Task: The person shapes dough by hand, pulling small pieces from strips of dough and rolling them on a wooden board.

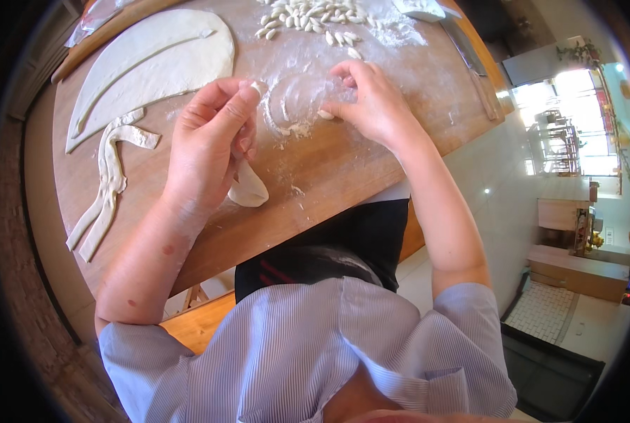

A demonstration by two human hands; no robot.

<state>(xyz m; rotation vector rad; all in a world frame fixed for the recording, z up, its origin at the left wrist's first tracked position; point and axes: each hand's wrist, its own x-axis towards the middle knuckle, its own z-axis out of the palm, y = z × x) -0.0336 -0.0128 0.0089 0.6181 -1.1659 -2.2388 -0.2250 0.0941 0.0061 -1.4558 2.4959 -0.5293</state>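
Note:
My left hand [205,135] is closed around a strip of dough [248,186]. One end pokes out between thumb and forefinger, and the other droops below the fist near the board. My right hand [372,103] hovers low over the floured wooden board [341,153], thumb and fingers spread. At its thumb tip lies a small dough piece [324,114]; thumb and piece seem to touch. Beyond that hand, many small oval dough pieces [312,16] are heaped at the far side. Two cut dough strips [111,174] lie left of my left hand.
A rolled-out dough sheet [156,69] with a narrow strip lying across it covers the far left. Behind it is a long wooden rolling pin [114,26]. At the far right sit a flour-filled white container [420,9] and a knife [463,47] with a wooden handle.

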